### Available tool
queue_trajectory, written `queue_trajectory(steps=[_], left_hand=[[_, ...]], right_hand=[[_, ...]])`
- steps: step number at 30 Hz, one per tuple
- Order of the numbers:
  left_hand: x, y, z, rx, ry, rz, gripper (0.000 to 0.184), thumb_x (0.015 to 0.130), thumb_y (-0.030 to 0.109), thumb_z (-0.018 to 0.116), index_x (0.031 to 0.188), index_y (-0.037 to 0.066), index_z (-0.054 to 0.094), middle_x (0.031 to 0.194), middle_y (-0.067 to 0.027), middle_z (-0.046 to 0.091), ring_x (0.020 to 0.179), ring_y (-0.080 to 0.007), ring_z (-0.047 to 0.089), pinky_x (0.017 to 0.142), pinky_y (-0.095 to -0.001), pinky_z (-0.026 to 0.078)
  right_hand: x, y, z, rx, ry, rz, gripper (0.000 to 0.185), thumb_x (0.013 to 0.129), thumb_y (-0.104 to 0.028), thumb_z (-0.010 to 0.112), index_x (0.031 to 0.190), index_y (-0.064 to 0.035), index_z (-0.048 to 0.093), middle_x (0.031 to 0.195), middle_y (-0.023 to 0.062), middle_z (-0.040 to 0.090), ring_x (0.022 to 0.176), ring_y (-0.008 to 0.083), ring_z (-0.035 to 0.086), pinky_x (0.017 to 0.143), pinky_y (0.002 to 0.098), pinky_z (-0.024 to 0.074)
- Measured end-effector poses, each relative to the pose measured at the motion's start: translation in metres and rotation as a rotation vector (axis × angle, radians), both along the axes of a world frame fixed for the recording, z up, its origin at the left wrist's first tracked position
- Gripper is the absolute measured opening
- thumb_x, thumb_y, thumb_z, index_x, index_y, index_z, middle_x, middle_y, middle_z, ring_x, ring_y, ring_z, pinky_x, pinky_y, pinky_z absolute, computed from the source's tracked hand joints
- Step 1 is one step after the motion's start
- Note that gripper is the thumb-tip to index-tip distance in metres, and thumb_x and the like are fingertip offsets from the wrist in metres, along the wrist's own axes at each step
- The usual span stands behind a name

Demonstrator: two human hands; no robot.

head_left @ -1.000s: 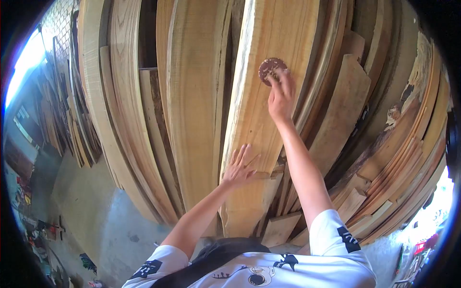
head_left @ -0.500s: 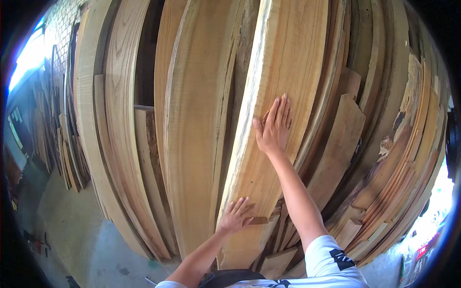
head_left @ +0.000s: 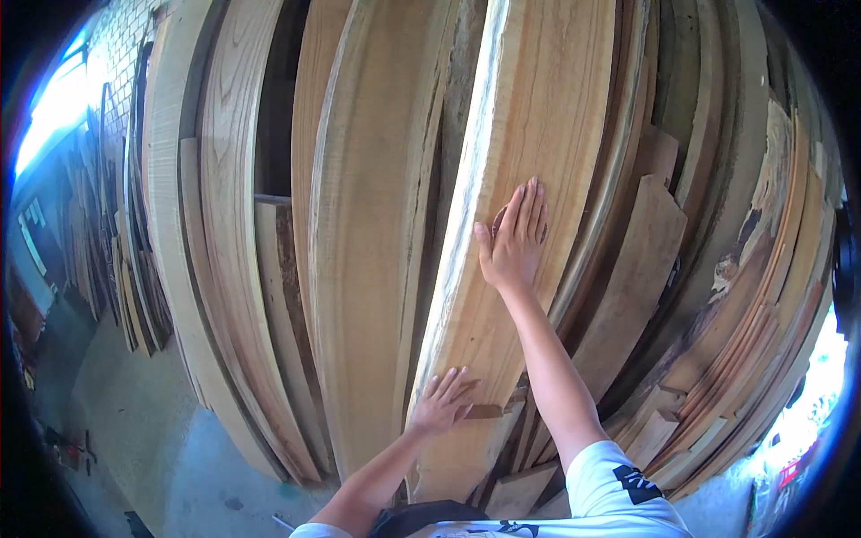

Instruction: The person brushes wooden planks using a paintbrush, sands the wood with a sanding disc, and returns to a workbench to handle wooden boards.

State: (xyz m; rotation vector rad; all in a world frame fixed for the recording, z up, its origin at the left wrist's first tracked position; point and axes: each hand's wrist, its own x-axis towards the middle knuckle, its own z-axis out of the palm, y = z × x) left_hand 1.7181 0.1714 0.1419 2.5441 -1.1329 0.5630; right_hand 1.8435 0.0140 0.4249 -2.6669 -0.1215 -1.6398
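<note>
One brown disc (head_left: pixel 498 221) on face of pale-edged board (head_left: pixel 549 117), mostly hidden under right hand (head_left: pixel 514 242). Hand lies flat over it, fingers straight, not curled round anything. Left hand (head_left: pixel 437 412) lower on board, fingers spread, gripping nothing. Progress: looks underway imo, disc set on wood, but no clear worked/unworked line on board, so can't tell how much is left. Writing: sleeve patch (head_left: pixel 637 482), right of board's lower end, white marks too small to read. No brands readable on board either.
</note>
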Motion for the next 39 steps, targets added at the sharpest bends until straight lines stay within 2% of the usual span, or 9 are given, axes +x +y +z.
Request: queue_trajectory(steps=[8, 18, 22, 23, 26, 27, 30, 31, 39], left_hand=[[0.002, 0.001, 0.000, 0.000, 0.014, -0.011, 0.059, 0.091, 0.044, 0.054, 0.147, 0.033, 0.038, 0.156, -0.0097, 0.028, 0.141, -0.0305, 0.031, 0.112, -0.0504, 0.029], [0.003, -0.001, 0.001, 0.011, -0.013, -0.017, 0.060, 0.091, 0.042, 0.054, 0.147, 0.031, 0.038, 0.156, -0.0105, 0.026, 0.141, -0.0310, 0.029, 0.110, -0.0513, 0.030], [0.004, -0.002, -0.001, 0.014, 0.050, -0.025, 0.057, 0.091, 0.041, 0.054, 0.146, 0.031, 0.040, 0.157, -0.0110, 0.024, 0.144, -0.0316, 0.025, 0.112, -0.0532, 0.027], [0.002, -0.001, 0.002, -0.003, 0.088, -0.022, 0.054, 0.093, 0.038, 0.053, 0.145, 0.030, 0.040, 0.158, -0.0070, 0.022, 0.145, -0.0267, 0.022, 0.115, -0.0511, 0.025], [0.004, -0.001, -0.010, 0.006, 0.091, -0.020, 0.048, 0.093, 0.037, 0.054, 0.140, 0.028, 0.047, 0.156, -0.0068, 0.026, 0.145, -0.0261, 0.022, 0.114, -0.0512, 0.027], [0.008, -0.001, -0.020, -0.031, 0.070, -0.043, 0.049, 0.090, 0.038, 0.057, 0.137, 0.027, 0.051, 0.153, -0.0097, 0.031, 0.144, -0.0309, 0.025, 0.113, -0.0547, 0.027], [0.008, -0.003, -0.021, -0.024, 0.114, -0.026, 0.046, 0.090, 0.038, 0.057, 0.134, 0.025, 0.054, 0.152, -0.0083, 0.033, 0.144, -0.0298, 0.025, 0.113, -0.0544, 0.026], [0.008, -0.003, -0.022, -0.009, 0.122, -0.023, 0.046, 0.089, 0.039, 0.057, 0.134, 0.025, 0.054, 0.152, -0.0078, 0.034, 0.144, -0.0296, 0.025, 0.114, -0.0545, 0.025], [0.010, -0.002, -0.025, -0.020, 0.134, -0.033, 0.044, 0.089, 0.039, 0.058, 0.130, 0.025, 0.057, 0.150, -0.0056, 0.037, 0.143, -0.0287, 0.026, 0.114, -0.0547, 0.023]], right_hand=[[-0.008, 0.000, -0.014, -0.023, 0.046, -0.004, 0.085, 0.098, -0.056, 0.029, 0.145, 0.0138, 0.017, 0.153, 0.0324, 0.013, 0.144, 0.0452, 0.012, 0.116, 0.0552, 0.0111], [-0.042, 0.007, -0.094, 0.030, 0.215, 0.019, 0.087, 0.096, -0.054, 0.036, 0.146, 0.0139, 0.014, 0.153, 0.0344, 0.011, 0.143, 0.0495, 0.010, 0.114, 0.0590, 0.0094], [-0.058, 0.011, -0.133, 0.055, 0.260, 0.053, 0.087, 0.096, -0.051, 0.039, 0.145, 0.0148, 0.011, 0.152, 0.0359, 0.010, 0.142, 0.0519, 0.009, 0.113, 0.0613, 0.0085], [-0.062, 0.011, -0.143, 0.060, 0.267, 0.060, 0.087, 0.096, -0.051, 0.039, 0.145, 0.0145, 0.011, 0.152, 0.0360, 0.011, 0.142, 0.0522, 0.010, 0.113, 0.0617, 0.0087], [-0.067, 0.010, -0.170, 0.061, 0.256, 0.074, 0.085, 0.096, -0.050, 0.039, 0.146, 0.0132, 0.012, 0.152, 0.0361, 0.012, 0.141, 0.0530, 0.012, 0.112, 0.0629, 0.0095], [-0.070, 0.011, -0.180, 0.062, 0.252, 0.079, 0.085, 0.096, -0.050, 0.040, 0.146, 0.0126, 0.013, 0.152, 0.0360, 0.013, 0.141, 0.0532, 0.012, 0.112, 0.0633, 0.0098], [-0.075, 0.013, -0.201, 0.085, 0.250, 0.056, 0.082, 0.094, -0.049, 0.043, 0.145, 0.0119, 0.019, 0.151, 0.0346, 0.017, 0.141, 0.0519, 0.016, 0.112, 0.0639, 0.0117], [-0.077, 0.014, -0.205, 0.107, 0.268, 0.075, 0.082, 0.095, -0.047, 0.042, 0.147, 0.0107, 0.015, 0.152, 0.0352, 0.014, 0.140, 0.0538, 0.014, 0.112, 0.0647, 0.0106], [-0.071, 0.012, -0.213, 0.098, 0.173, 0.100, 0.079, 0.095, -0.045, 0.044, 0.147, 0.0078, 0.018, 0.152, 0.0343, 0.016, 0.140, 0.0531, 0.017, 0.112, 0.0637, 0.0103]])
